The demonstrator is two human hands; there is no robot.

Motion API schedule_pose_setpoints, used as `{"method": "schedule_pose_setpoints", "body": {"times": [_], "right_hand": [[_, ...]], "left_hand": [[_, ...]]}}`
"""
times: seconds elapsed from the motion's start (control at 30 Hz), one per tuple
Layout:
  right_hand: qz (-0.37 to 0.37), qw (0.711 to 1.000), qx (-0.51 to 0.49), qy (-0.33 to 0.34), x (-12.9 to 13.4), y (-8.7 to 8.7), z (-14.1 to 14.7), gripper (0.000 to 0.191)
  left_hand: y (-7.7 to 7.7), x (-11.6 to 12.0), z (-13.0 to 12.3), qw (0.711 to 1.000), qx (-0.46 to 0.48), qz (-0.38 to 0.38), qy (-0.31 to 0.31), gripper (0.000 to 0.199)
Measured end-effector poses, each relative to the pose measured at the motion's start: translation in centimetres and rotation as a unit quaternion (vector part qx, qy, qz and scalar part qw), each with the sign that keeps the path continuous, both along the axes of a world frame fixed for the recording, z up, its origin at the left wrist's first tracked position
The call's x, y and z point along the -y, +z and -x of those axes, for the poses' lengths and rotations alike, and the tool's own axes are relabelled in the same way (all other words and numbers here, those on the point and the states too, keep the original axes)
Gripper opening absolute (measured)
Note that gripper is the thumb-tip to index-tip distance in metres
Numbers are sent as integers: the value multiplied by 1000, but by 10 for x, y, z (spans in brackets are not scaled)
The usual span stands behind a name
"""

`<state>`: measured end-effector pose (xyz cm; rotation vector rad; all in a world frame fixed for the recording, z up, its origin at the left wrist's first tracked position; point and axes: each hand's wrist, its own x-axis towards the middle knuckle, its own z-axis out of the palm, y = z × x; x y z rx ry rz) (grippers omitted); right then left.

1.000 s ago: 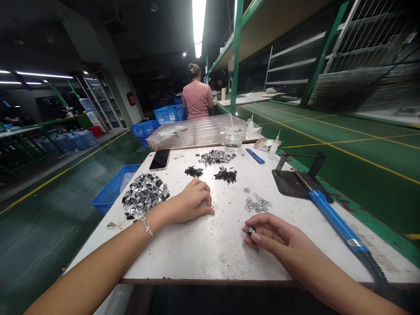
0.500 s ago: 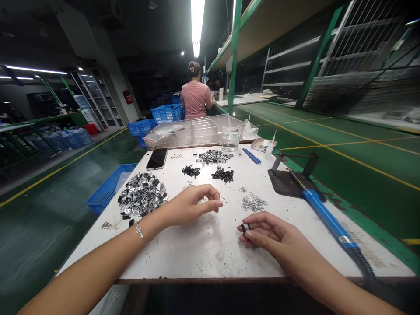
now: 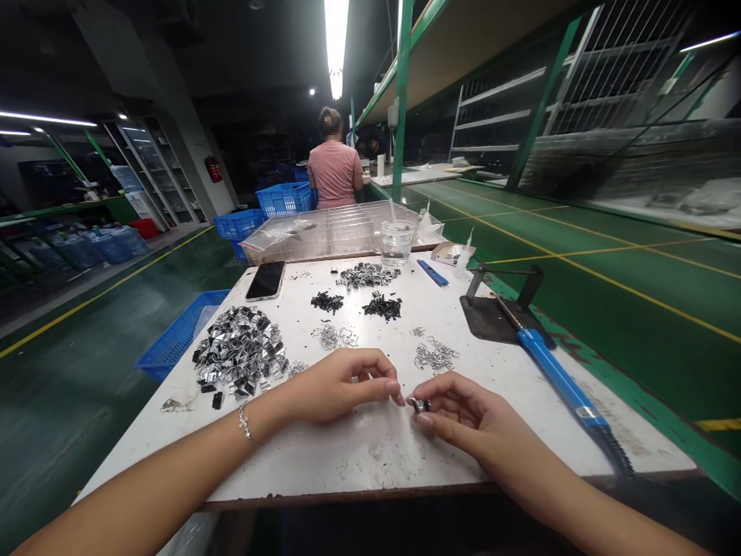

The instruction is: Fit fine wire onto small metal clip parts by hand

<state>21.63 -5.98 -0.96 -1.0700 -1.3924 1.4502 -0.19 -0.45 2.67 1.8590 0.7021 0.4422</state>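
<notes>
Grips small metal part (image 3: 421,405) between right hand's (image 3: 472,413) thumb and fingers, over white table (image 3: 301,471). Holds left hand (image 3: 347,384) curled, fingertips just beside part; cannot tell if pinching anything. Has silver heap (image 3: 240,347) near left wrist, black pieces (image 3: 382,306) beyond hands.

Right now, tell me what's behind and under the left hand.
Behind the left hand: thin metal bits on the table, with black pieces farther back. Whatever is directly under the palm is covered, so I can't tell.
</notes>
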Motion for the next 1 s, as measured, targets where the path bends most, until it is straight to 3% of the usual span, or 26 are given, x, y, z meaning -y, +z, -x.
{"method": "schedule_pose_setpoints", "body": {"times": [0.13, 0.27, 0.53, 0.8, 1.0], "right_hand": [[-18, 1000, -21, -4, -1, 4, 1, 16], [-4, 1000, 9, -24, 0, 12, 3, 18], [96, 994, -46, -26, 2, 12, 1, 25], [84, 995, -56, -2, 1, 10, 0, 25], [80, 995, -54, 6, 0, 11, 1, 25]], "left_hand": [[-4, -2, -1, 998, 54, -30, 1, 15], [-8, -2, -1, 998, 47, -33, 11, 14], [-14, -1, -3, 994, 67, 56, 66, 19], [-5, 1, -1, 977, 134, 133, 103, 17], [-10, 3, -3, 974, 137, 155, 88, 17]]}}
